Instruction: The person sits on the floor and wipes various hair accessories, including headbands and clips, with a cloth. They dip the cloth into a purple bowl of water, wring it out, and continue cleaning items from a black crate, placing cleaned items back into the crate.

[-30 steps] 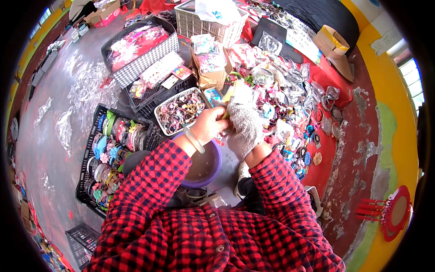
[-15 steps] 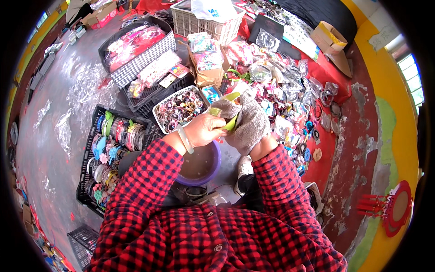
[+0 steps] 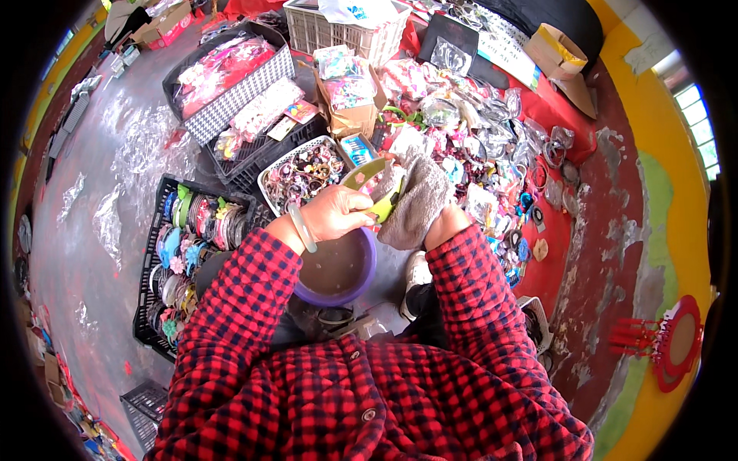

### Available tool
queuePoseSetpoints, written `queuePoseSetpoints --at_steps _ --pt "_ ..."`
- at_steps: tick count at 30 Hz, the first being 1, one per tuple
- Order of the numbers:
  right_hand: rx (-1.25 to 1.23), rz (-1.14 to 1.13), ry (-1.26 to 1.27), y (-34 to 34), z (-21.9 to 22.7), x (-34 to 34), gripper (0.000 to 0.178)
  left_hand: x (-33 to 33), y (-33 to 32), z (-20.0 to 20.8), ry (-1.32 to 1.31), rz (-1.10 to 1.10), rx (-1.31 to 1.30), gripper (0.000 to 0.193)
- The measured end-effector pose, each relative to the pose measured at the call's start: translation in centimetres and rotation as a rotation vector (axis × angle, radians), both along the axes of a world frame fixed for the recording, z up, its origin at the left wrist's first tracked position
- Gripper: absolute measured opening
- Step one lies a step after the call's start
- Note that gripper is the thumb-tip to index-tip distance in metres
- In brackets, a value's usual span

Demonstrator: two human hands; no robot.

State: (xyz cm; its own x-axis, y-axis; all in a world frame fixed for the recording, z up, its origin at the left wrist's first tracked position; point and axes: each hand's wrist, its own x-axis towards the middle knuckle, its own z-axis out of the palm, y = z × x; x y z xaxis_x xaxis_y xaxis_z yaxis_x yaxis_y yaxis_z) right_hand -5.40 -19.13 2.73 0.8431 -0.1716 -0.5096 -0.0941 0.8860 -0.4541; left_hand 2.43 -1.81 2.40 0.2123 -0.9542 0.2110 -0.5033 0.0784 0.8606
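Above the basin, my left hand (image 3: 330, 215) pinches the end of a curved green headband (image 3: 387, 204), thumb against fingers. A pale bangle circles that wrist. A grey cloth (image 3: 420, 198) covers most of my right hand (image 3: 447, 226) and wraps against the headband's other side. My right fingers are hidden under the cloth, which they press onto the band. Below my hands is a purple basin (image 3: 372, 265) with murky water in it. Just beyond my left hand stands a white basket (image 3: 269, 200) of small hair ties.
At the left is a black crate (image 3: 141, 307) of headbands. A patterned basket (image 3: 250, 83), a cardboard box (image 3: 356, 119) and a grey crate (image 3: 350, 38) stand farther back. Bagged hair accessories (image 3: 480, 154) heap over red cloth (image 3: 547, 257) on the right. My shoe (image 3: 417, 276) is beside the basin.
The headband has turned in my hands, so more of its curve faces up. My left hand has shifted slightly left, and the cloth hangs slightly lower.
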Motion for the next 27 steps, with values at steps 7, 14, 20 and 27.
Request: queuePoseSetpoints --at_steps 7,14,20,27 --pt "-2.806 1.113 0.305 -1.8 8.5 -2.1 0.026 1.4 2.7 1.0 0.473 0.061 0.095 0.011" --pt "-2.785 1.009 0.172 -2.0 7.5 -0.5 0.016 2.6 5.5 1.8 0.6 -0.01 0.192 0.016" --pt "-2.155 0.133 -0.575 2.3 5.4 0.0 0.029 1.3 4.1 1.8 0.68 -0.139 0.268 0.017" --pt "-2.437 0.339 -0.514 4.7 2.5 -0.4 0.025 1.5 4.0 1.4 0.612 -0.088 0.206 0.02"
